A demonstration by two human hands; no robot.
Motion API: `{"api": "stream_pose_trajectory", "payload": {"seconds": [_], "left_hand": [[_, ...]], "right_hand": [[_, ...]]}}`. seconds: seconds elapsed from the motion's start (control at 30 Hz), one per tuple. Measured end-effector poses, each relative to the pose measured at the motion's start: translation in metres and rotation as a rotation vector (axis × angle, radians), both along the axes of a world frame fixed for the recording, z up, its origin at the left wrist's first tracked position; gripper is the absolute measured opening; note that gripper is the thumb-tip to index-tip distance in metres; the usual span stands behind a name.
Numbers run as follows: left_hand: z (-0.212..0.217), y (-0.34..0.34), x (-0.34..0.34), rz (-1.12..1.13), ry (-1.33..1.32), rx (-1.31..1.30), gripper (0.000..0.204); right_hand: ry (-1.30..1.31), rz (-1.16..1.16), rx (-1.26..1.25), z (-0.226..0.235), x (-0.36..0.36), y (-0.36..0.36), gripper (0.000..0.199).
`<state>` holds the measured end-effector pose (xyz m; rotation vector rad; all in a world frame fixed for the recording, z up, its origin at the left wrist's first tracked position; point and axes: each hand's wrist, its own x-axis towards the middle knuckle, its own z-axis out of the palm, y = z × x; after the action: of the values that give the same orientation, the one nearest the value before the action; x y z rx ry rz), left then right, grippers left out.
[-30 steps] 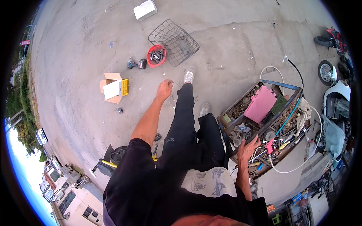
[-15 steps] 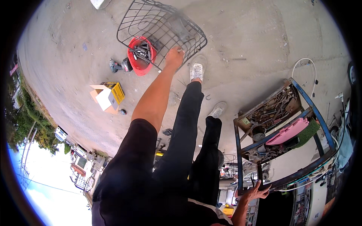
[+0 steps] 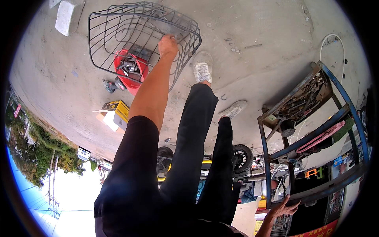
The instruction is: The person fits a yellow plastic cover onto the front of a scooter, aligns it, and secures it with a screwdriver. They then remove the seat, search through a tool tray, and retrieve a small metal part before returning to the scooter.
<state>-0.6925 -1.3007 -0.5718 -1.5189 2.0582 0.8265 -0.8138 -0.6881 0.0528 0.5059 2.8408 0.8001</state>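
My left hand (image 3: 168,44) reaches far forward, its fingers closed around the wires of a black wire basket (image 3: 136,15). The basket is tilted over a red bowl-shaped container (image 3: 134,85) holding metal sockets or similar parts, seen partly through its mesh. My right hand (image 3: 283,209) rests at the near edge of a blue-painted metal cart frame (image 3: 312,193), fingers spread, nothing visible in them. The right fingertips touch the frame; the palm's contact is unclear.
A cordless power tool (image 3: 114,85) lies beside the red container, with an opened yellow-and-black cardboard box (image 3: 118,110) nearer. The cart carries a tray of rusty tools (image 3: 306,96). My shoes (image 3: 202,68) stand on concrete. Top left lies a pale block (image 3: 68,17); a wheel (image 3: 242,158) shows behind my legs.
The wire basket has shifted left with my left hand still gripping it, and now covers more of the red container. My viewpoint has tilted. My right hand stays at the cart frame.
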Motion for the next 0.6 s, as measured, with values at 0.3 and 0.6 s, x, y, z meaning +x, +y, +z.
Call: {"api": "stream_pose_trajectory", "payload": {"seconds": [0.3,0.6], "left_hand": [[0.057,-0.014,0.031,0.002,0.111,0.282,0.054],[-0.049,0.01,0.03,-0.249,0.241,0.022,0.044]], "right_hand": [[-0.018,0.088,-0.121,0.012,0.014,0.017,0.087],[-0.015,0.056,-0.04,-0.001,0.004,0.002,0.079]]}}
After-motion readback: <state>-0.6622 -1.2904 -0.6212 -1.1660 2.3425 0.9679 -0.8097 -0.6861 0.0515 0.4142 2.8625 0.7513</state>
